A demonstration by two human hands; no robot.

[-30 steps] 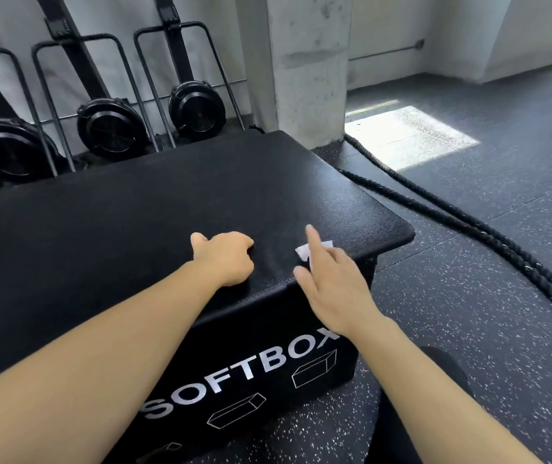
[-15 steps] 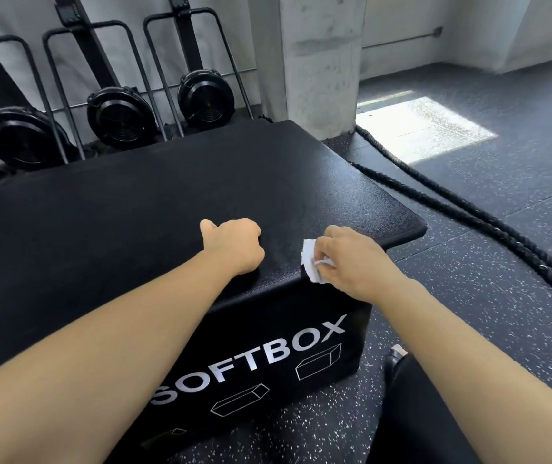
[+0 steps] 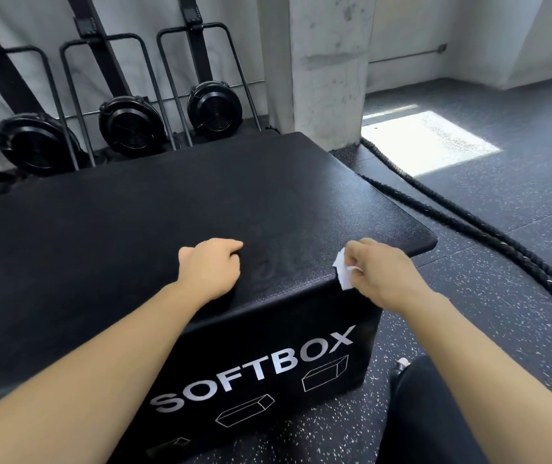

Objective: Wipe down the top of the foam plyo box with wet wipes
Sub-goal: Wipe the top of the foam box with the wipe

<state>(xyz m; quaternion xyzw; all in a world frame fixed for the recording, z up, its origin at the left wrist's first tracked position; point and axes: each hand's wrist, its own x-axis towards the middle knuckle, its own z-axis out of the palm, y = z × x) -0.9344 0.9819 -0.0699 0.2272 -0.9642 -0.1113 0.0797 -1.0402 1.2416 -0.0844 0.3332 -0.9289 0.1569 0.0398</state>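
The black foam plyo box [image 3: 167, 209] fills the middle of the view, with SOFTBOX printed in silver on its near side. My right hand [image 3: 380, 272] is at the box's near right top edge and pinches a small white wet wipe [image 3: 342, 272], which hangs over that edge. My left hand [image 3: 212, 267] rests on the top near the front edge with its fingers curled into a loose fist, holding nothing I can see.
Three black fan machines [image 3: 130, 127] with metal frames stand against the wall behind the box. A concrete pillar [image 3: 325, 61] rises at the back right. Thick black battle ropes [image 3: 489, 229] run across the speckled rubber floor to the right. My dark-trousered leg [image 3: 435, 413] is at lower right.
My right hand went from pressing the wipe with extended fingers to curling round it and lifting it at the edge. The left hand stayed put. The view shifted slightly.
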